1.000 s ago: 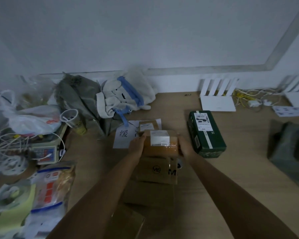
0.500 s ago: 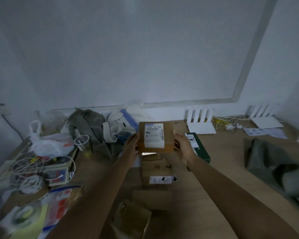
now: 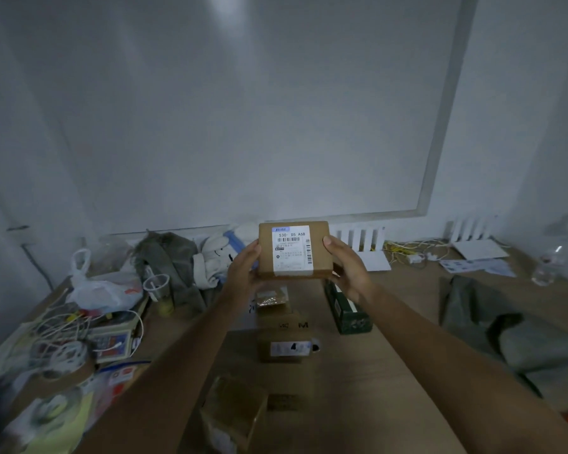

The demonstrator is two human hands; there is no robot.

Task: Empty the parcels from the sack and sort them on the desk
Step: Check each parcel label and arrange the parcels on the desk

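Left hand [image 3: 243,273] and right hand [image 3: 345,267] clasp a brown parcel [image 3: 294,250] by its sides above the desk [image 3: 400,355]; its label [image 3: 291,249] reads "530- D5 A68"

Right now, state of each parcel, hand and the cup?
Held brown parcel: lifted off the desk, label facing camera.
Left hand: grips parcel's left edge.
Right hand: grips parcel's right edge.
Green box: lying flat on desk.
Brown box marked M: resting on desk, closed.
Plastic cup: upright.
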